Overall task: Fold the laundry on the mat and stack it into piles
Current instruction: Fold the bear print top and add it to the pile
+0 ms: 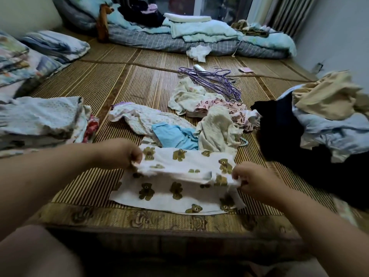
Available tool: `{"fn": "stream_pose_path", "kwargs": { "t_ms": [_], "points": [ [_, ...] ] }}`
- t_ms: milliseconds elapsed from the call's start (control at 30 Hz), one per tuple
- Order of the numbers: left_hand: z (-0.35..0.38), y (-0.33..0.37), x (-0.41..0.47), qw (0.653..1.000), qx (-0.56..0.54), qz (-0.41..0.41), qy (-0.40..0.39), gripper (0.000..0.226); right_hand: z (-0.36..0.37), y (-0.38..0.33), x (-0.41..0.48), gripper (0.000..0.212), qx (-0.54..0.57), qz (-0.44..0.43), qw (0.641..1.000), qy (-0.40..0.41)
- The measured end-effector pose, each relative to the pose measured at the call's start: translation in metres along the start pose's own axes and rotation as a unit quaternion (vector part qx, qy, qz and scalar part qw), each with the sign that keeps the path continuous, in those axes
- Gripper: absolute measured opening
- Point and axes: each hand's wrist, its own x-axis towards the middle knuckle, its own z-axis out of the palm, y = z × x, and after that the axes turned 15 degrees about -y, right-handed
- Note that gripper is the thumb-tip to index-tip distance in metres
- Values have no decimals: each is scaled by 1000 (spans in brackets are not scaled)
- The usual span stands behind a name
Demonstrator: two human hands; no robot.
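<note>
I pinch the bear cloth (175, 189) in left hand (124, 154) and right hand (252, 179); stack (40, 120) at nine o'clock, loose clothes (199, 114) unfolded at twelve.

No readable text, labels, brands or numbers anywhere.

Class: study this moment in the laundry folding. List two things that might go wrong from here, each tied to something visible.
1. The left hand and right hand pinch only the edge of the bear-print cloth; it may slip and the fold land crooked.
2. The blue garment lies just beyond the cloth, so the fold might catch it.
</note>
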Motion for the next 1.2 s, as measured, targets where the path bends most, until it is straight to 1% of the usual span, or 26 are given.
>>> {"fn": "stream_pose_path", "kwargs": {
  "t_ms": [100, 133, 167, 200, 233, 267, 333, 367, 400, 433, 467, 500, 533, 600, 667, 700, 767, 800, 833, 867, 900, 1000, 1033, 1067, 1100, 1200],
  "points": [
    [25, 7, 2, 988, 106, -33, -105, 31, 10, -7, -10, 22, 30, 42, 987, -153],
    [28, 11, 3, 982, 114, -44, -141, 33, 11, -9, -12, 21, 54, 59, 979, -189],
    [29, 16, 3, 978, 113, -53, -166, 35, 11, -12, -13, 19, 78, 76, 974, -199],
    [28, 21, 2, 977, 110, -63, -174, 35, 11, -13, -13, 18, 90, 87, 977, -174],
    [27, 23, 3, 979, 105, -74, -160, 34, 12, -14, -10, 16, 81, 92, 986, -114],
    [26, 25, 5, 985, 95, -83, -118, 32, 15, -16, -6, 15, 64, 96, 993, -36],
    [27, 22, 15, 993, 51, -99, 36, 23, 22, -24, 1, 19, 63, 81, 991, 89],
    [29, 20, 20, 988, 6, -116, 105, 24, 25, -28, 5, 26, 77, 68, 990, 96],
    [31, 16, 25, 978, -48, -149, 139, 41, 30, -33, 9, 40, 92, 60, 992, 56],
    [33, 16, 29, 966, -101, -192, 139, 61, 34, -38, 10, 58, 104, 62, 992, -22],
    [36, 16, 31, 956, -126, -236, 122, 74, 38, -41, 11, 74, 104, 69, 986, -109],
    [39, 17, 32, 949, -131, -266, 106, 76, 42, -44, 10, 83, 92, 75, 976, -181],
    [41, 17, 33, 946, -136, -279, 94, 69, 44, -45, 8, 83, 84, 74, 968, -223],
    [42, 15, 38, 949, -160, -262, 78, 45, 42, -46, 0, 63, 123, 66, 959, -245],
    [40, 15, 37, 953, -162, -250, 54, 31, 37, -51, -3, 35, 160, 74, 954, -243],
    [39, 15, 37, 954, -173, -239, 50, 27, 36, -55, -2, 27, 149, 78, 960, -222],
    [35, 16, 32, 957, -212, -190, 59, 19, 35, -66, 7, 26, 133, 72, 980, -126],
    [32, 18, 28, 958, -231, -156, 71, 16, 33, -73, 12, 25, 163, 59, 982, -73],
    [30, 23, 22, 958, -247, -120, 85, 13, 32, -81, 18, 27, 226, 41, 973, -40],
    [27, 29, 18, 956, -264, -87, 96, 12, 30, -90, 22, 32, 310, 18, 950, -32],
    [23, 38, 13, 953, -282, -53, 97, 14, 27, -100, 25, 38, 405, -8, 913, -41],
    [17, 74, 3, 930, -362, 52, 40, 27, 19, -125, 33, 46, 643, -46, 759, -93],
    [17, 88, 1, 918, -388, 86, 12, 32, 15, -127, 35, 46, 705, -42, 703, -87],
    [17, 103, 1, 901, -415, 123, -18, 36, 11, -125, 34, 45, 749, -33, 658, -70],
    [18, 115, 1, 882, -441, 157, -47, 40, 7, -118, 32, 40, 771, -19, 636, -43],
    [23, 140, 6, 836, -498, 217, -85, 35, 2, -78, 25, 31, 776, 52, 628, 42]
  ]
}}
